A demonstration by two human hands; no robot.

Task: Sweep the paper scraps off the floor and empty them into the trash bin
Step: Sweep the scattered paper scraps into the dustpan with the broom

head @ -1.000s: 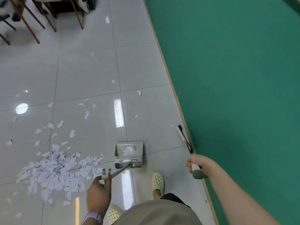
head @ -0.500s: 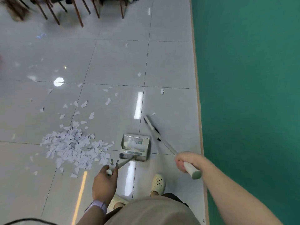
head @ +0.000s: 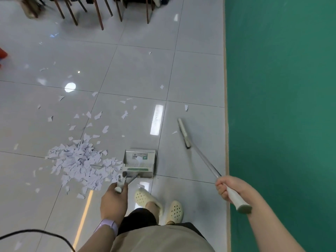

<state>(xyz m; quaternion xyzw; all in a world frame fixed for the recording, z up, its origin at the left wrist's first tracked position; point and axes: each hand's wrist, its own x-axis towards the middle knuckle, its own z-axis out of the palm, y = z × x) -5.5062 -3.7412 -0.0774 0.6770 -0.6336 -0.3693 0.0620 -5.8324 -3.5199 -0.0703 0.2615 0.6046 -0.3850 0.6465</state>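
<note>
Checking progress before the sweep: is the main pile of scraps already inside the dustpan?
No, the pile of scraps lies on the floor tiles left of the dustpan.

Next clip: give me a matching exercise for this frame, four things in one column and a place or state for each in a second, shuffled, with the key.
Things
1. dustpan
2. broom
3. paper scrap pile
4. chair legs

Places or states
A. at the top of the view, far from the feet
B. heaped on the tiles left of the pan
C. handle gripped by the right hand, head out toward the green wall
D. standing on the floor ahead of the shoes, handle held by the left hand

Pairs: 1-D, 2-C, 3-B, 4-A
</note>
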